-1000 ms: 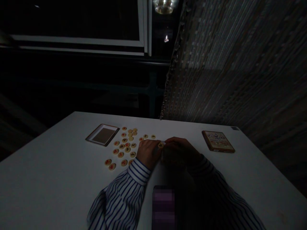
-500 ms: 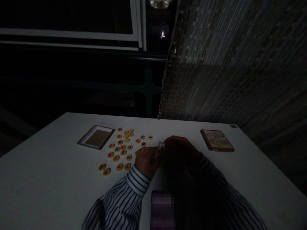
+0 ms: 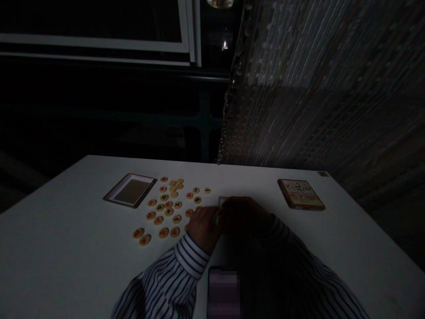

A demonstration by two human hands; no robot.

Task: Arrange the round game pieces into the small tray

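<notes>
In the head view my left hand (image 3: 205, 227) rests low over the white table with its fingers curled inward, meeting my right hand. My right hand (image 3: 246, 214) is bent over and closed, mostly in deep shadow. A thin pale edge of a box-like thing (image 3: 222, 200) shows just beyond the fingers; the hands cover the rest. What the fingertips grip is too dark to make out. Left of my left hand lie several round xiangqi pieces (image 3: 177, 219), with red or black characters, a few showing plain faces.
A shallow open box part (image 3: 109, 197) with a pale rim lies at the left. A flat printed box (image 3: 300, 193) is at the right. A phone (image 3: 223, 292) lies near me on the white table (image 3: 73, 248). Behind hangs a strand curtain (image 3: 282, 115).
My right hand has come down and closer to my left hand, covering more of the pale-edged thing. A piece seen earlier between the hands is now hidden. The view has shifted slightly.
</notes>
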